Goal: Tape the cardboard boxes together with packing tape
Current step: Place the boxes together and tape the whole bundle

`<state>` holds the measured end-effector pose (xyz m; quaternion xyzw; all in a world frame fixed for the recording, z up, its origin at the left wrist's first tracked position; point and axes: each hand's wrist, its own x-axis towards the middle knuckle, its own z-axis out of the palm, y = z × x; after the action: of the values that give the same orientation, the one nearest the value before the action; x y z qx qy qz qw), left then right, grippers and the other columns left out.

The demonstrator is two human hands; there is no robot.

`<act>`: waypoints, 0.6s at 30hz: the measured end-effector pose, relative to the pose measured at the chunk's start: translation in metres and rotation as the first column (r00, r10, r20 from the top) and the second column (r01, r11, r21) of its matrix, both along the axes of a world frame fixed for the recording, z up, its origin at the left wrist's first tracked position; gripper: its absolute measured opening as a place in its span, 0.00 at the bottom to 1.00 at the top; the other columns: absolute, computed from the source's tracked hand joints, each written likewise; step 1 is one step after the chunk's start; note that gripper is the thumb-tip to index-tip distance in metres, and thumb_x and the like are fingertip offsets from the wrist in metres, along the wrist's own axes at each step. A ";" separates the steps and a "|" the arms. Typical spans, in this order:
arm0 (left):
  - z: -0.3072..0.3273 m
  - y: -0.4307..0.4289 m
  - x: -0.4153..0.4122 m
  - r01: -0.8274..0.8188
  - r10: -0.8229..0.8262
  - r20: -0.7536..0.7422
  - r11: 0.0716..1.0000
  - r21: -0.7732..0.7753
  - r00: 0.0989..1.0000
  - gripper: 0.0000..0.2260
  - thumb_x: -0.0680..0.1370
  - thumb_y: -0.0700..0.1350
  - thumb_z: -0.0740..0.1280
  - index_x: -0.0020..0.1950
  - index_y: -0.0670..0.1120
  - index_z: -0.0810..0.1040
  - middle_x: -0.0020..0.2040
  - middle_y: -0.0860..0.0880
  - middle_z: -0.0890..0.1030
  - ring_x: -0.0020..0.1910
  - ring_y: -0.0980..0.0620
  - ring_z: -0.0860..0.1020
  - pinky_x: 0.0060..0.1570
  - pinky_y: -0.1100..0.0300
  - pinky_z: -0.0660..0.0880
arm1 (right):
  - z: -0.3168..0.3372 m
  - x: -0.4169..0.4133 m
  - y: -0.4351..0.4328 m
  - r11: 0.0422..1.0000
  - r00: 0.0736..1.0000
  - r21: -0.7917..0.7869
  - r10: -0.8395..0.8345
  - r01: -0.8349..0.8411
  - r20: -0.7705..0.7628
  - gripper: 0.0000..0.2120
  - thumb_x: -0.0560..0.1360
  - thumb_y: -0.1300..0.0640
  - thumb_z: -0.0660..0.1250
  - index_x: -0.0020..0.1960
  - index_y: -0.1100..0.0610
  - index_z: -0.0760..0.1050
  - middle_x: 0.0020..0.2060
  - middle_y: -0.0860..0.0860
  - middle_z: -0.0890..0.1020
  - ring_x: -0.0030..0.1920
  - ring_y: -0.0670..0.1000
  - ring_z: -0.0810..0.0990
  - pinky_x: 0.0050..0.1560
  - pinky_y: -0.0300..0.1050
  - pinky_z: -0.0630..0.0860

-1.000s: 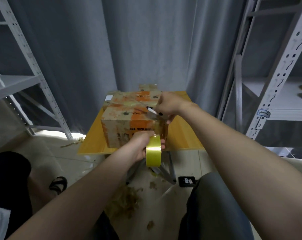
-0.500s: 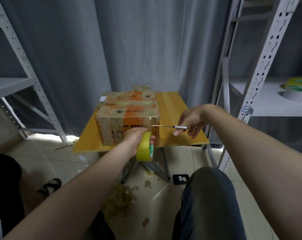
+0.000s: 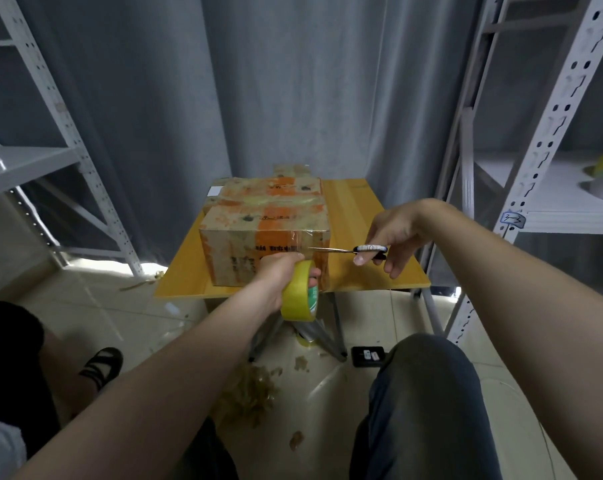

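While facing a low yellow wooden bench [image 3: 355, 209], grips an upright yellow roll of packing tape [image 3: 297, 289] in the left hand [image 3: 275, 271], fingers [image 3: 314, 273] curled tight round its rim and into the core. Holds the roll just in front of the nearer brown cardboard box [image 3: 258, 230], low against its front face. Pinches small black-handled scissors [image 3: 357, 250] in the right hand [image 3: 397, 233], thumb and forefinger closed on the handles, remaining fingers loosely spread below. Points the slim blades leftward and level, nearly together, tips at the box's front just above the left hand; cannot tell whether touching tape. Behind and touching the nearer box, a second brown cardboard box [image 3: 268, 188], orange-marked, both resting on the bench. Below, on the tiled floor [image 3: 154, 327], crumpled tape scraps [image 3: 248, 393].
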<state>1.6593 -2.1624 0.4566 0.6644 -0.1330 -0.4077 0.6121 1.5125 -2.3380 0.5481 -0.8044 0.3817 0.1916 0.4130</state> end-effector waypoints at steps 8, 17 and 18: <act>0.002 -0.001 0.000 0.004 -0.004 -0.001 1.000 0.017 1.000 0.08 0.85 0.41 0.64 0.58 0.38 0.79 0.39 0.39 0.87 0.28 0.48 0.83 0.29 0.58 0.81 | -0.006 0.030 0.015 0.999 0.994 -0.036 0.025 -0.021 0.103 0.38 0.57 0.49 0.86 0.59 0.71 0.80 0.47 0.62 0.83 0.38 0.54 0.86 0.46 0.50 0.86; 0.000 -0.006 0.003 0.000 0.000 -0.007 0.999 0.034 1.000 0.08 0.85 0.41 0.65 0.57 0.36 0.79 0.38 0.39 0.86 0.28 0.48 0.83 0.28 0.58 0.81 | -0.007 0.041 0.008 0.987 0.994 -0.155 0.051 -0.037 0.091 0.23 0.65 0.55 0.86 0.50 0.69 0.83 0.29 0.55 0.77 0.29 0.51 0.79 0.40 0.48 0.85; 0.000 -0.005 0.003 0.004 -0.003 -0.008 0.999 0.032 1.000 0.08 0.85 0.41 0.64 0.57 0.36 0.79 0.38 0.39 0.86 0.28 0.48 0.83 0.28 0.58 0.81 | -0.008 0.042 0.008 0.986 0.995 -0.162 0.052 -0.038 0.084 0.22 0.65 0.55 0.86 0.49 0.69 0.83 0.28 0.55 0.76 0.28 0.51 0.78 0.39 0.48 0.85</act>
<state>1.6623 -2.1676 0.4569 0.6722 -0.1253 -0.4134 0.6013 1.5541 -2.3301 0.5400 -0.8511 0.3590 0.1342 0.3588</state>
